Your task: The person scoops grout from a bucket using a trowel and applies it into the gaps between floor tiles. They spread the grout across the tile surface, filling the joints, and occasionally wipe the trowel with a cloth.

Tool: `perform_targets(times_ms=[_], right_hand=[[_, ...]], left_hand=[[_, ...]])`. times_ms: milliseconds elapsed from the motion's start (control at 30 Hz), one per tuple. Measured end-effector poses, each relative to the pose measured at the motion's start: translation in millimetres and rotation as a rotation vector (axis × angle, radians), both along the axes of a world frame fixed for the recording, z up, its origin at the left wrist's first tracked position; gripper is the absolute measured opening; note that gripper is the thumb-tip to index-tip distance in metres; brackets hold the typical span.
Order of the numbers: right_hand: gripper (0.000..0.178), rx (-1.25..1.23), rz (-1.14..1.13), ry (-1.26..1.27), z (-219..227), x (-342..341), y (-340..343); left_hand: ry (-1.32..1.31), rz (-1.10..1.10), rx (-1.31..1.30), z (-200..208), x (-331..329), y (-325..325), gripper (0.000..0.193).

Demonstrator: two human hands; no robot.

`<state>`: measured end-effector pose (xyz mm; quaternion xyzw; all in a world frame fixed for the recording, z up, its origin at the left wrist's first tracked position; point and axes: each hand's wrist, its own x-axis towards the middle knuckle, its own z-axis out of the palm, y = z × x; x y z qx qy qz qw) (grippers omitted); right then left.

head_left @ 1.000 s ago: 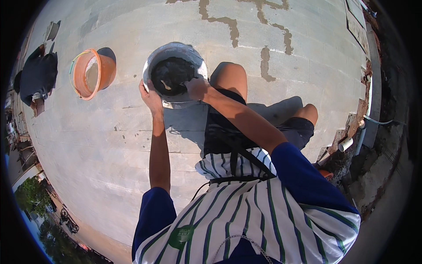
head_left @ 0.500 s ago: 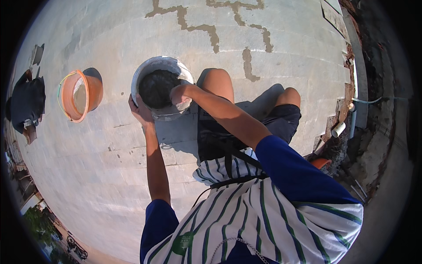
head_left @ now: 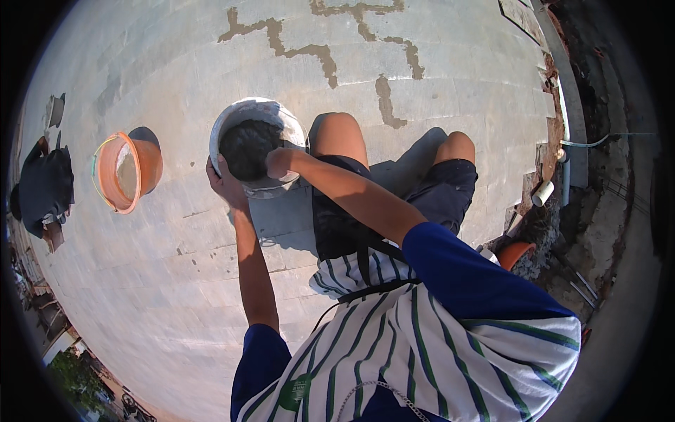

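Observation:
A pale, cement-smeared bucket (head_left: pixel 296 128) stands on the paved ground between my hands. Dark grey wet mortar (head_left: pixel 246 146) lies inside it. My left hand (head_left: pixel 227 186) grips the bucket's near left side, thumb over the rim and fingers along the outer wall. Inside the right part of the bucket, my right hand (head_left: pixel 280 163) is closed in a fist at the edge of the mortar. Whatever that fist holds is hidden by the hand itself.
An orange bucket (head_left: pixel 146 165) with greyish contents is at the left, and beyond it a person in dark clothes (head_left: pixel 46 184) crouches. Brown filler lines (head_left: pixel 309 51) run along slab joints ahead. At the right are a broken slab edge, a white pipe (head_left: pixel 543 193) and an orange container (head_left: pixel 515 254).
My right fist has shifted slightly inward and nearer me, off the bucket's right wall. My left hand keeps its hold on the bucket. The whole view has shifted a little.

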<state>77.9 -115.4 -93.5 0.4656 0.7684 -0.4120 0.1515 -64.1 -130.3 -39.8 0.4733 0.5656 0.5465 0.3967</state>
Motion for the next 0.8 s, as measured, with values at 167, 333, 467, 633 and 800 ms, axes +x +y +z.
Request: perform_targets(times_ms=[167,333,467,633,800], right_hand=[[0.043,0.046,-0.357,0.218,2,29,-21],[0.047,-0.279,-0.844,0.554,66,43,-45],[0.057,-0.490,-0.998,0.839,82,89,-69],[0.054,-0.636,-1.118,1.169,105,143,-111],[0.048,-0.579,-1.281,1.551,119,202,-168]], left_hand=[[-0.032,0.029,-0.007,2,8,6,0.040],[-0.213,0.062,-0.036,-12,-22,-2,0.039],[-0.116,0.055,-0.093,-14,-26,-6,0.046],[0.103,0.151,-0.117,-29,-53,6,0.057],[0.231,0.190,-0.184,-51,-78,13,0.059]])
